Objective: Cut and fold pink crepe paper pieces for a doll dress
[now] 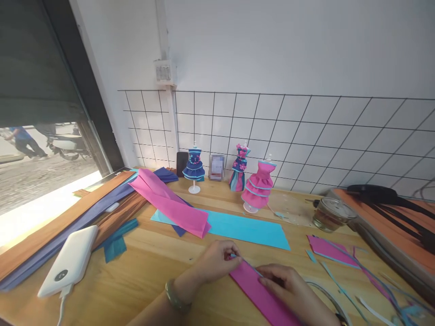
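Note:
A folded magenta crepe paper strip (253, 290) with a thin blue edge lies slanted at the table's near side. My left hand (217, 259), a bangle on its wrist, pinches the strip's far end between thumb and fingers. Farther down, my right hand (288, 285) grips the strip's right edge, thumb on top. Just beyond my hands a flat light-blue paper sheet (248, 228) is spread out, partly under a long pink paper piece (170, 203). Small dress forms stand at the back: a blue dress (194, 165), a blue-and-pink dress (239, 170) and a tiered pink dress (258, 185).
Rolled brown and blue paper (78, 222) lies at left beside a white power bank (70, 260) with a cable. At right are a lidded glass cup (331, 215), paper scraps (331, 249) and an orange bag (384, 222). A wire grid (288, 136) covers the wall.

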The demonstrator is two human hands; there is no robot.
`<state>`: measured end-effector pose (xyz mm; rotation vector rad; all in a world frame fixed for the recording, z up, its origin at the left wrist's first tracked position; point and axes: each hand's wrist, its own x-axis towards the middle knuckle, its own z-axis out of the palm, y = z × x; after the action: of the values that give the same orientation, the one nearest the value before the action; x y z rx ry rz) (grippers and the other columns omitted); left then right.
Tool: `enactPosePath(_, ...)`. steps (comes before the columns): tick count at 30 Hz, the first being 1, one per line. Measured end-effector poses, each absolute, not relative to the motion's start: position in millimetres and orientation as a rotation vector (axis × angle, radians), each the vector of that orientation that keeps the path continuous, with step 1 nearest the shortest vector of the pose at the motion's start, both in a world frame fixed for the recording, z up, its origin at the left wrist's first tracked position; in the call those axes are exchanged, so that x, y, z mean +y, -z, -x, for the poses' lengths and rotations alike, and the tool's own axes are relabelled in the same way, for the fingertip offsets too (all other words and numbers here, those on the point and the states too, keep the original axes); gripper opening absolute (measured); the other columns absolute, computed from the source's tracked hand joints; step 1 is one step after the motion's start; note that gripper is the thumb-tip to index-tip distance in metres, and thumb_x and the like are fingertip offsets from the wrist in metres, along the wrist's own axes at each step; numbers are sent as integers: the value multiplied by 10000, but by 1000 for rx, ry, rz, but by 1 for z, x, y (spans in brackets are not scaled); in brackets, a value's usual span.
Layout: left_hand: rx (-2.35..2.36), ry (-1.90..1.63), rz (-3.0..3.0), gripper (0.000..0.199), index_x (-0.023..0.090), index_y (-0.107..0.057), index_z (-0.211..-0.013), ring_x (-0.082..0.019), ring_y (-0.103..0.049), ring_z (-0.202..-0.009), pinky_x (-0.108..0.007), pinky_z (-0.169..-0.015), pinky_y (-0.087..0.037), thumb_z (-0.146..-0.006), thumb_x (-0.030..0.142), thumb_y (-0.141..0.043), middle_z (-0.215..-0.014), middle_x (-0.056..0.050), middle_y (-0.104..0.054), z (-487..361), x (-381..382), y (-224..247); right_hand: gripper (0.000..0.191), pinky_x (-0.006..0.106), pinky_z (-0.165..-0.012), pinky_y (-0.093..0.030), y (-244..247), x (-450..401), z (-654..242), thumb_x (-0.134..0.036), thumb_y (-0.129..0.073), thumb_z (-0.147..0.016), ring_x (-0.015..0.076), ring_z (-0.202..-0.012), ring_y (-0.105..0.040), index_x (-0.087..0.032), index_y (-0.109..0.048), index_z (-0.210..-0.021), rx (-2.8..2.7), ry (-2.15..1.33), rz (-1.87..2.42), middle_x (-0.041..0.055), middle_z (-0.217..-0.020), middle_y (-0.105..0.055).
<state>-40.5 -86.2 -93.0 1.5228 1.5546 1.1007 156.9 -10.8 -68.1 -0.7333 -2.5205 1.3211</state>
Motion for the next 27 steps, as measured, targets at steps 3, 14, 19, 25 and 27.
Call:
enactPosePath(3, 1553, -1128, -1424, 229, 133, -623, -791, -73, -366, -487, -189, -448, -274, -744, 329, -512, -538, 43, -442, 41, -86, 89, 313, 269, -759, -470, 69, -11, -161, -395, -451, -843, 200, -850, -614, -239, -655, -1021, -2499, -1330, 720, 40, -951, -679)
enactPosePath(14, 1486, -1220, -1339, 293, 128, -611, -734, -74, -387, -482, -193, -457, -273, -745, 412, -538, -523, 35, -463, 48, -84, 97, 351, 263, -702, -470, 70, -14, -163, -439, -413, -844, 197, -747, -607, -216, -682, -811, -2516, -1216, 705, 34, -776, -674)
enactPosePath(19, 1459, -1468, -1186, 256, 137, -590, -716, -102, -478, -557, -207, -524, -348, -697, 392, -607, -601, 9, -551, 57, -77, 101, 397, 244, -601, -445, 73, -7, -167, -473, -417, -828, 173, -648, -563, -191, -674, -721, -2464, -1171, 747, 18, -673, -639)
enactPosePath(25, 1492, -1575, -1015, 247, 150, -574, -750, -102, -507, -585, -209, -573, -372, -689, 384, -622, -614, 22, -579, 69, -72, 100, 382, 226, -548, -378, 78, 1, -171, -442, -441, -828, 128, -581, -486, -159, -613, -636, -2362, -1268, 803, -9, -606, -568)
enactPosePath(27, 1508, -1585, -977, 258, 151, -575, -756, -100, -500, -554, -205, -542, -361, -685, 394, -625, -587, 29, -571, 70, -72, 100, 368, 230, -561, -383, 79, 3, -172, -443, -456, -818, 131, -599, -496, -153, -628, -669, -2304, -1298, 842, -4, -635, -583)
